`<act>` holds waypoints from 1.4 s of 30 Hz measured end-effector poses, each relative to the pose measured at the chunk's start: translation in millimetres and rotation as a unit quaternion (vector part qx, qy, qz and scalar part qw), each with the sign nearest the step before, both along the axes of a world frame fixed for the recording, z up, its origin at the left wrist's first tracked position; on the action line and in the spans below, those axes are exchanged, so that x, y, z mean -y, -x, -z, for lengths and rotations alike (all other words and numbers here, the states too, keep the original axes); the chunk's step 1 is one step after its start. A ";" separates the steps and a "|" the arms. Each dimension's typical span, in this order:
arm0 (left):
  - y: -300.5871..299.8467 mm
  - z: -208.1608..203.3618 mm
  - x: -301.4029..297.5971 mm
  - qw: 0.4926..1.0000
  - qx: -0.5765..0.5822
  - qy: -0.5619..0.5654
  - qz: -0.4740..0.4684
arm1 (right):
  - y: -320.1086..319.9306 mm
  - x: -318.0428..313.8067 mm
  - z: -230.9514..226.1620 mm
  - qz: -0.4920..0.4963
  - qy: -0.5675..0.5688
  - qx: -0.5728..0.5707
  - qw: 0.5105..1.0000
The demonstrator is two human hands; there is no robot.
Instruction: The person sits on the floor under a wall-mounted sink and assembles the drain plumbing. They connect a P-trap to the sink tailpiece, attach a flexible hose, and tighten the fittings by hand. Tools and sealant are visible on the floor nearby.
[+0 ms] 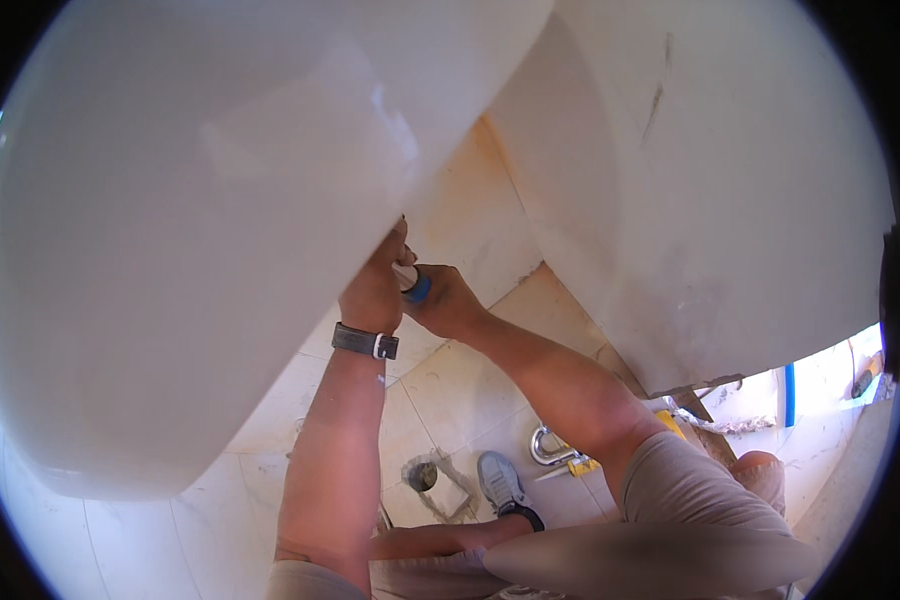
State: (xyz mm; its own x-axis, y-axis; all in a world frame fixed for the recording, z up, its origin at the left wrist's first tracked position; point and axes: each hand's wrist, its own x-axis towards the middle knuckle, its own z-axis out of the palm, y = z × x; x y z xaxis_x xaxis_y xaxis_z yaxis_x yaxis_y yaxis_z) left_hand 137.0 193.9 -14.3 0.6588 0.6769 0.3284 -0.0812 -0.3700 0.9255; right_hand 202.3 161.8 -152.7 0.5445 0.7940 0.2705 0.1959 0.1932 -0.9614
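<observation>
A large white ceramic basin (170, 240) fills the upper left, seen from below. My left hand (373, 292), with a dark watch on its wrist, is raised against the basin's lower edge and curls around the white end of a small white-and-blue cylindrical piece (416, 287). My right hand (448, 302) comes in from the right and grips the blue end of the same piece. Where the piece meets the basin is hidden by my fingers.
A second white ceramic body (710, 190) fills the upper right. Below on the beige tiled floor lie a round drain hole (422, 476), my grey shoe (498, 480), a bent chrome pipe (547, 447), a yellow object (582, 466) and a rope (718, 425).
</observation>
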 end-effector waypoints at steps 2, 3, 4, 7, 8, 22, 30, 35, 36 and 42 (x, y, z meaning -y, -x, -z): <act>2.6 -4.4 -5.4 0.996 -0.034 -0.072 0.027 | 0.8 0.5 2.2 -0.001 -0.005 -0.013 1.000; 3.7 -4.6 -7.7 0.998 -0.027 -0.046 0.039 | 0.8 1.2 5.2 -0.005 -0.011 -0.024 1.000; 6.5 -4.4 -10.3 0.999 -0.032 -0.011 0.040 | 1.1 3.2 9.8 0.013 0.024 0.002 1.000; 10.3 13.5 -12.3 0.998 -0.053 0.006 0.024 | 5.3 21.7 39.5 0.053 0.091 0.061 0.993; 11.2 24.2 -12.3 0.998 -0.066 0.011 0.011 | 8.5 33.3 55.5 0.058 0.139 0.066 0.986; 71.1 205.4 -16.3 0.784 -0.593 -0.093 0.159 | 74.8 312.1 241.9 -0.265 0.329 0.510 0.749; 85.4 124.6 13.7 0.943 -0.278 -0.159 -0.089 | 95.5 343.7 195.6 -0.063 0.409 0.204 0.887; 58.6 67.6 11.1 0.974 -0.219 -0.042 -0.026 | 110.5 342.7 153.5 -0.081 0.401 0.081 0.909; 57.2 68.3 17.0 0.976 -0.203 -0.075 -0.038 | 109.0 337.0 146.7 -0.086 0.403 0.090 0.907; 72.5 86.2 38.2 0.960 -0.262 -0.070 -0.062 | 63.3 262.3 88.1 -0.070 0.338 0.265 0.900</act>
State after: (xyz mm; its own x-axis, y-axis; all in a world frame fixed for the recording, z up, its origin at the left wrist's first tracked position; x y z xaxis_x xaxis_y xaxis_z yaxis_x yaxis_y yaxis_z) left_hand 64.5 155.8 -100.5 0.6761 0.7338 0.0664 0.4353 -0.4705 0.7676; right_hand 139.0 -100.5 -240.8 0.3625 0.9256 -0.1088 0.6805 -0.3426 -0.6477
